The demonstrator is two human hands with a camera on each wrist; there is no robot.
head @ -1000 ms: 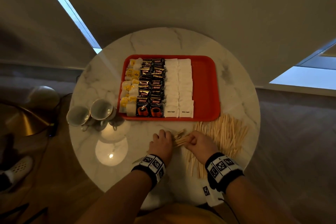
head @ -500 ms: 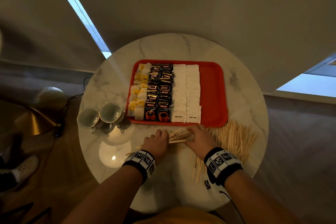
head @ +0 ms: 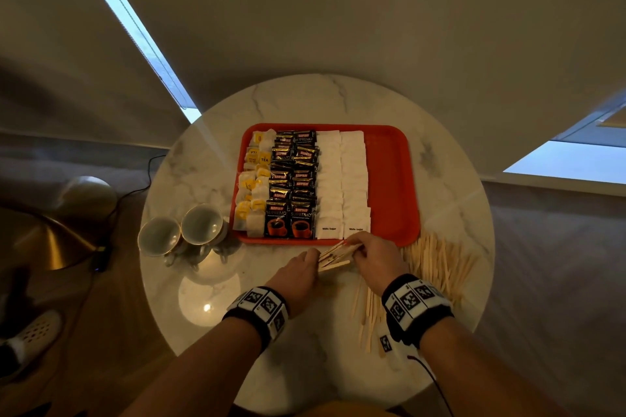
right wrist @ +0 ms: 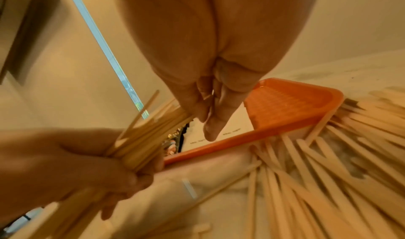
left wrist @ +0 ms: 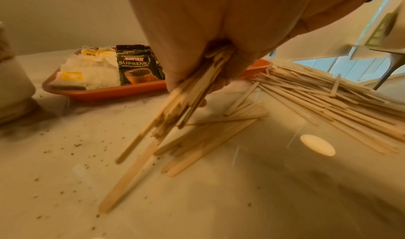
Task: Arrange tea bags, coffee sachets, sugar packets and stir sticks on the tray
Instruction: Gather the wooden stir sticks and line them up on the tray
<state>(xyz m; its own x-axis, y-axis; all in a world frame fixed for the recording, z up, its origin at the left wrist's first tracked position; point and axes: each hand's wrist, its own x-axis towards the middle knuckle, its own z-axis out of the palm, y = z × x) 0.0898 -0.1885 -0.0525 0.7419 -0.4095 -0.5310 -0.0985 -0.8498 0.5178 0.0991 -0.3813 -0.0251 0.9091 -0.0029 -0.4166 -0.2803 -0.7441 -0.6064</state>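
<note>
Both hands have lifted bundle of stir sticks (head: 335, 256) off tabletop (head: 450, 186) since a second ago; bundle now sits closer to tray (head: 389, 179).

Left hand (head: 298, 272) wraps near end of bundle, fingers curled tight. Right hand (head: 372, 252) pinches far end, fingers curled on it.

Bundle's long way runs left-low to right-high in head view, far tip just over tray's near edge. Bare red strip for it lies up and right of hands; right hand nearer.

Loose sticks (head: 440, 264) at lower right on tabletop. Count in bundle hard to tell, maybe a dozen.
</note>
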